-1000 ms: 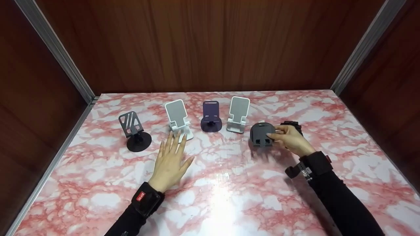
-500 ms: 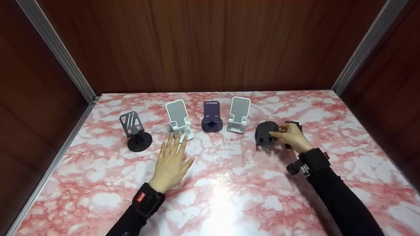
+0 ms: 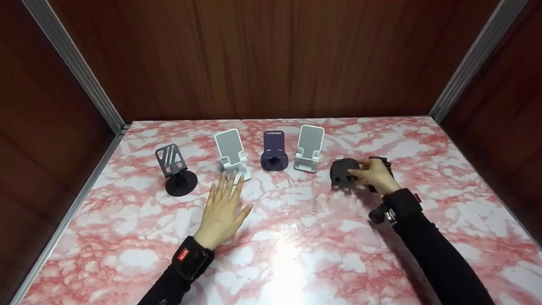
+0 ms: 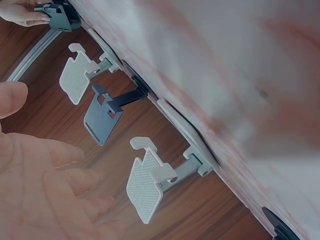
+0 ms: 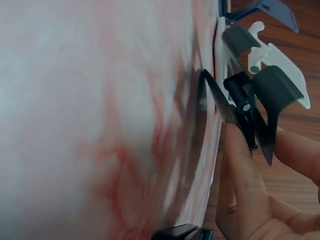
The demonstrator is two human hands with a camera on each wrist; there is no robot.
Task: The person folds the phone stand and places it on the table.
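My right hand (image 3: pixel 378 176) pinches a dark phone stand (image 3: pixel 344 170) by its right side, thumb in front and fingers behind. In the right wrist view the stand (image 5: pixel 265 102) is partly folded and tilted, its round base's edge close over the table and its two lip hooks toward the white stand behind. My left hand (image 3: pixel 221 214) lies palm down with fingers spread and holds nothing. Its fingertips overlap the base of the left white phone stand (image 3: pixel 230 146) in the head view. The left wrist view shows this white stand (image 4: pixel 145 185) standing upright beyond the fingers.
A purple stand (image 3: pixel 274 142) and another white stand (image 3: pixel 310 142) stand at the back middle. A dark grey stand with a slotted plate (image 3: pixel 171 159) is at the left. A black object (image 3: pixel 385 162) sits behind my right hand. Brown wood panels (image 3: pixel 271 59) enclose the marbled table (image 3: pixel 322 254).
My right hand has shifted slightly right with the dark phone stand, which has tilted. The left hand and the other stands look unmoved on the table.
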